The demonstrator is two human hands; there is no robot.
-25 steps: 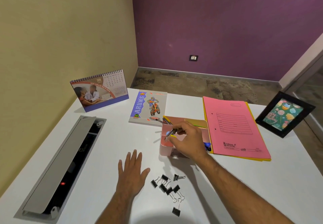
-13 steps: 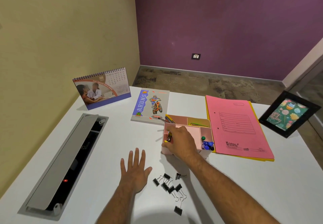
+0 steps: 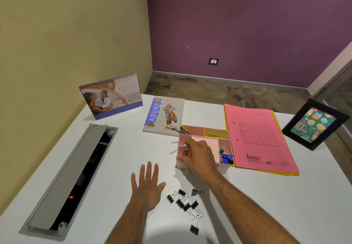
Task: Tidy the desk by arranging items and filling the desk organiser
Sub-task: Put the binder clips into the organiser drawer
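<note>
Several pens (image 3: pixel 184 129) in pink organiser (image 3: pixel 214 144), right hand (image 3: pixel 198 155) inside

A white desk (image 3: pixel 118 160) is seen bearing a desk calendar (image 3: pixel 111 97), a notebook (image 3: pixel 164 116), a pink organiser (image 3: pixel 204 144), pink and yellow folders (image 3: pixel 261 139), a framed card (image 3: pixel 314 124), scattered binder clips (image 3: pixel 185 203) and a left hand (image 3: pixel 147 188) laid flat

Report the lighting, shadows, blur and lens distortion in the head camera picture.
Head view: soft overhead light, with a rounded shadow on the desk at the bottom edge; faint shadows beside the organiser and calendar; wide-angle bending of the wall edges; small items under the right hand slightly blurred; no strong glare.
</note>
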